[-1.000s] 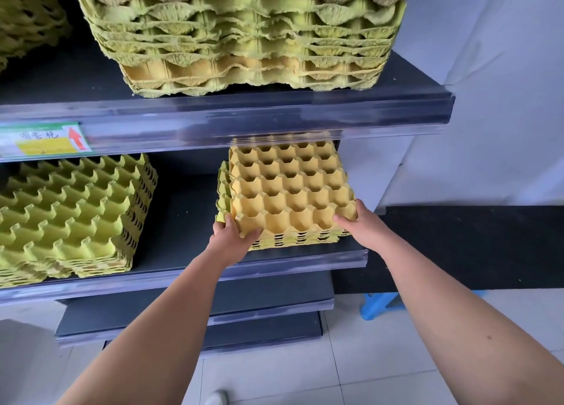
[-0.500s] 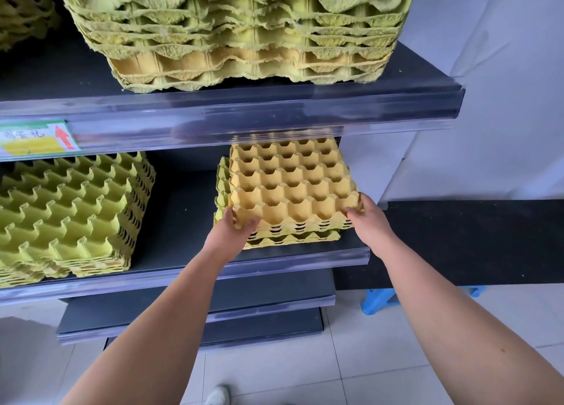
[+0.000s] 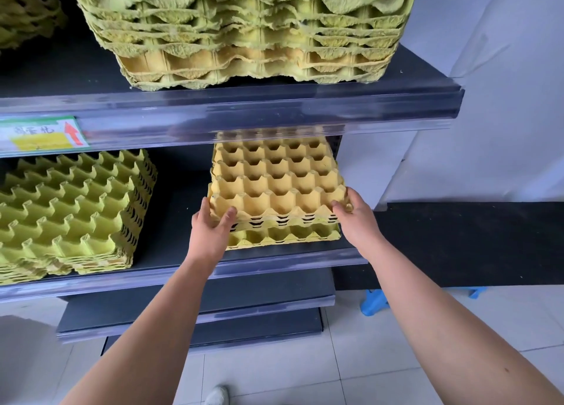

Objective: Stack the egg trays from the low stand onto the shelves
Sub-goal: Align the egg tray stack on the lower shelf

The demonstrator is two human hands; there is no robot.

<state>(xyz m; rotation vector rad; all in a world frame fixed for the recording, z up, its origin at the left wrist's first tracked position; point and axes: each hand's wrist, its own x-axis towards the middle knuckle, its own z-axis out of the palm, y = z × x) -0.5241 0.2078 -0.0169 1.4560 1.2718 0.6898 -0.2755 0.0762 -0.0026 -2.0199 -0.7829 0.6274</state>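
The left hand [image 3: 210, 224] is curled around the front left corner of the orange egg trays [image 3: 277, 178], with the thumb on top. The right hand [image 3: 355, 215] clamps the front right corner in the same way. Both arms reach forward, nearly straight. The trays are at the right end of the middle shelf [image 3: 177, 221], over one yellow tray [image 3: 283, 235] lying there. At the shelf's left end stands a green stack [image 3: 70, 209]; below the shelf is a tiled floor [image 3: 366, 359].
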